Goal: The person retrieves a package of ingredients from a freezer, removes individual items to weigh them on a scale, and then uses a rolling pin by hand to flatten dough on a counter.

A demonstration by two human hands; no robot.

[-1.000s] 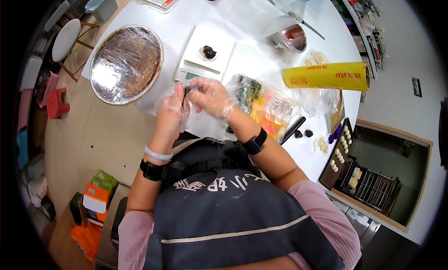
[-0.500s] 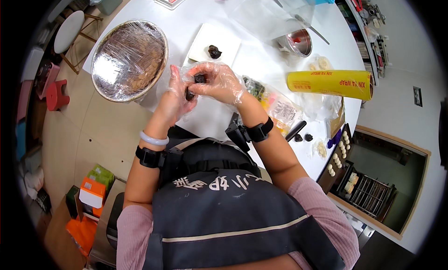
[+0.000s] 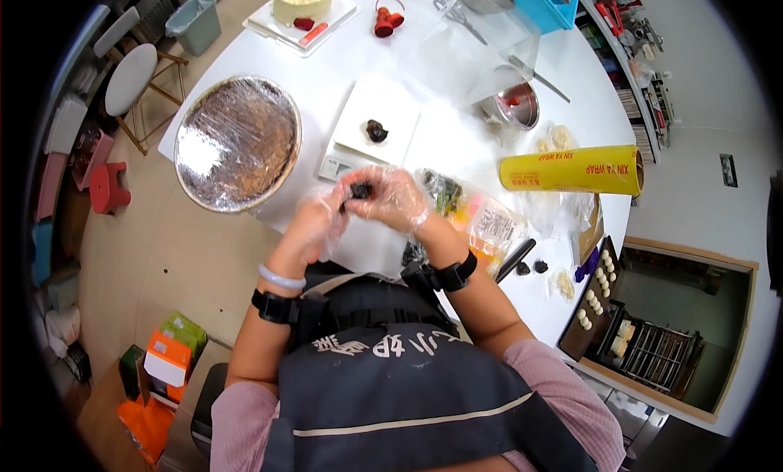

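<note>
Both of my hands wear clear plastic gloves and meet above the near edge of the white table. A dark, sticky-looking lump (image 3: 360, 191) is pinched between them. My right hand (image 3: 393, 199) closes its fingers on the lump from the right. My left hand (image 3: 320, 221) is curled against its other side, with part of the dark stuff under its fingers. Just beyond them stands a white kitchen scale (image 3: 347, 150), and another dark lump (image 3: 376, 131) rests on its plate. Left of the scale is a round metal bowl (image 3: 295, 150) of brown contents under cling film.
Right of my hands lie plastic food packets (image 3: 493, 227), a black-handled knife (image 3: 515, 258) and two small dark lumps (image 3: 533, 267). Behind them are a yellow roll of cling film (image 3: 571, 170) and a metal bowl (image 3: 522, 105). A cake (image 3: 303, 5) stands at the far left.
My hands have come closer together and sit nearer my body, below the scale. The dark pieces, seen apart before, now look like one lump. The view has shifted, showing more of the table's far side.
</note>
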